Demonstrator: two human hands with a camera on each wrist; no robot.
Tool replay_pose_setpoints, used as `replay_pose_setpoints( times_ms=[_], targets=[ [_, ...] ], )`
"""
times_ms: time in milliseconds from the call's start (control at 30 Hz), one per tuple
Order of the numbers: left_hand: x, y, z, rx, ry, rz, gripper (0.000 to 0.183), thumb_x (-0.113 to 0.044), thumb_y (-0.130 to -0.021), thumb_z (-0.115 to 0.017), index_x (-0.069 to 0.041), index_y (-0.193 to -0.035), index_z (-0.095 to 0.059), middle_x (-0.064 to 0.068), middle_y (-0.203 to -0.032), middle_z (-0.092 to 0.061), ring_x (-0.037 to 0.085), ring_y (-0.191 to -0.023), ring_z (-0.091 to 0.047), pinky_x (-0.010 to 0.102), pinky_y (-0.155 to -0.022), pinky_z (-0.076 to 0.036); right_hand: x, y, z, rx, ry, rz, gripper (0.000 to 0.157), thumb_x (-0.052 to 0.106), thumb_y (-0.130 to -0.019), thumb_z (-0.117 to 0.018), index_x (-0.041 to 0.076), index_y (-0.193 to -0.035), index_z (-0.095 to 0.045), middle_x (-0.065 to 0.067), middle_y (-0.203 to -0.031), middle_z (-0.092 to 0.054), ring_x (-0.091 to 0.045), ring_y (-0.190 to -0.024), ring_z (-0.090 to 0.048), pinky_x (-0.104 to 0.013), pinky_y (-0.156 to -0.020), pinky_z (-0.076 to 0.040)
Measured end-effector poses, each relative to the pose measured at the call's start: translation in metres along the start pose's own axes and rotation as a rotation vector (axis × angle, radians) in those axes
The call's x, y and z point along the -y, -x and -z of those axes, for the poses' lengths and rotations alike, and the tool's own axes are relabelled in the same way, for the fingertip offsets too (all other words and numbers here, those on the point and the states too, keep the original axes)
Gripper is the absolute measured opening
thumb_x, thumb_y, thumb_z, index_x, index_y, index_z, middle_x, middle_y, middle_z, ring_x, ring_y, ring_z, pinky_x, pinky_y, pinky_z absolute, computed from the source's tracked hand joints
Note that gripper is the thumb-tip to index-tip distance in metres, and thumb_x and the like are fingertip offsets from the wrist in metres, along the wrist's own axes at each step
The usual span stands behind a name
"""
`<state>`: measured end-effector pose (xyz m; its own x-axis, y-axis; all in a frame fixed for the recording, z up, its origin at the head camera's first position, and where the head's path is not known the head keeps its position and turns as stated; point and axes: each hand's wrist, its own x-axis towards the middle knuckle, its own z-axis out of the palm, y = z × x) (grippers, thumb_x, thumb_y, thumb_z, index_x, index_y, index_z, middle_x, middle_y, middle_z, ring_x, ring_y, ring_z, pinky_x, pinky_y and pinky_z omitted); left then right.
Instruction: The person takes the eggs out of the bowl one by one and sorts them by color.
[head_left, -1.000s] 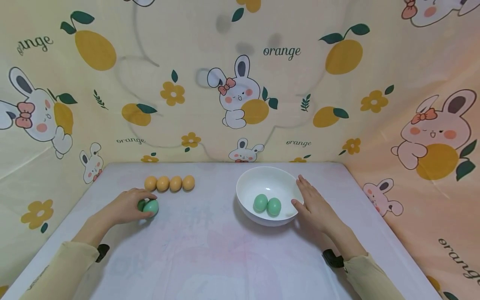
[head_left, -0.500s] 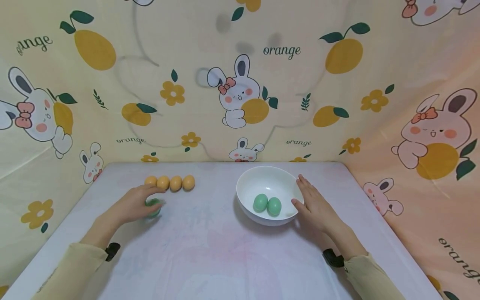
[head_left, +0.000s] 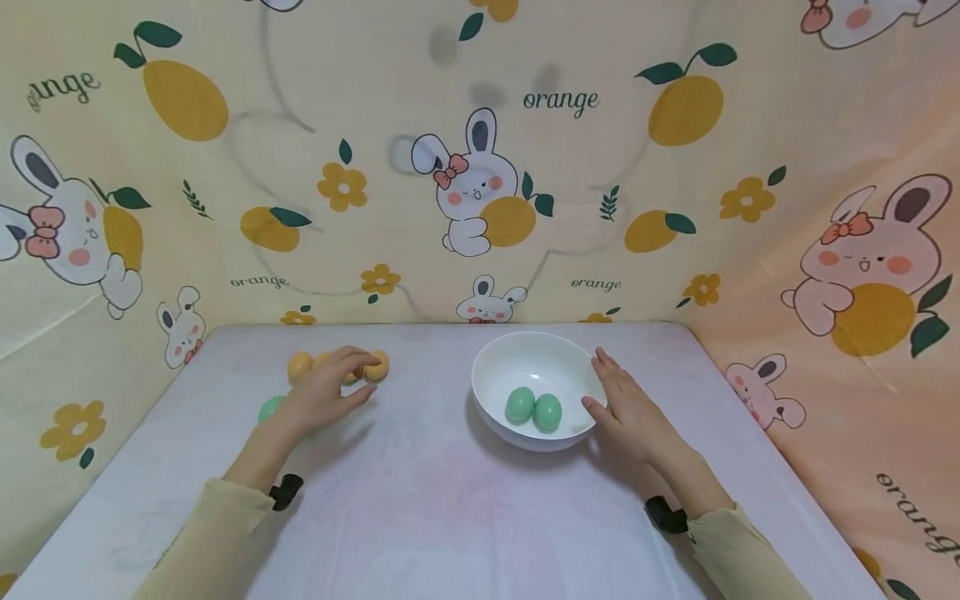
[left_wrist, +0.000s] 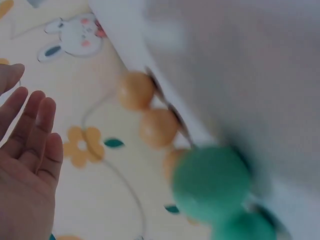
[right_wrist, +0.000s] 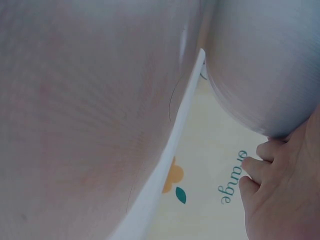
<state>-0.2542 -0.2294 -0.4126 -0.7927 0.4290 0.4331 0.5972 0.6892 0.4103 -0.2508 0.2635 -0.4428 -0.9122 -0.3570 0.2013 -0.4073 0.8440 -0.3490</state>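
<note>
My left hand (head_left: 324, 398) hovers over the left of the table, fingers apart and holding nothing. Beneath and behind it lies a green egg (head_left: 270, 407); the left wrist view shows two there, a nearer green egg (left_wrist: 211, 184) and another green egg (left_wrist: 247, 228). Several yellow-orange eggs (head_left: 300, 367) form a row just beyond, partly covered by the fingers. Straight fingers of my right hand (head_left: 636, 418) rest against the right side of a white bowl (head_left: 534, 445). Inside that bowl are two green eggs (head_left: 520, 405), side by side.
A white-covered table (head_left: 435, 517) bears everything. Behind it and along both sides hangs a cream cloth (head_left: 585, 167) printed with rabbits and oranges. Its far edge meets the cloth just past the bowl and the egg row.
My left hand has moved right and away from the green eggs, leaving them on the table, and now partly covers the yellow-orange row. The right hand and bowl have stayed put.
</note>
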Motion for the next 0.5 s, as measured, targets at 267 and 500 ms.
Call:
replay_pose_setpoints(
  times_ms=[267, 500],
  targets=[
    [-0.027, -0.028, -0.026, -0.026, 0.047, -0.078, 0.034, -0.010, -0.093, -0.078, -0.007, -0.126, -0.070, 0.007, -0.126, -0.067, 0.022, -0.098, -0.067, 0.039, -0.080, -0.057, 0.001, -0.001, 0.001, -0.002, -0.004, 0.001, 0.078, 0.047, -0.109, -0.044, -0.004, -0.163, -0.018, -0.018, -0.173, -0.010, -0.040, -0.158, -0.013, -0.059, -0.126, -0.017],
    [-0.048, -0.049, -0.048, -0.021, 0.097, -0.117, 0.035, -0.012, -0.093, -0.078, -0.007, -0.126, -0.070, 0.005, -0.124, -0.068, 0.019, -0.098, -0.066, 0.039, -0.085, -0.056, 0.001, -0.001, 0.000, -0.001, -0.006, 0.001, 0.078, 0.046, -0.109, -0.045, -0.005, -0.163, -0.020, -0.018, -0.173, -0.011, -0.041, -0.158, -0.014, -0.060, -0.125, -0.018]
  ],
)
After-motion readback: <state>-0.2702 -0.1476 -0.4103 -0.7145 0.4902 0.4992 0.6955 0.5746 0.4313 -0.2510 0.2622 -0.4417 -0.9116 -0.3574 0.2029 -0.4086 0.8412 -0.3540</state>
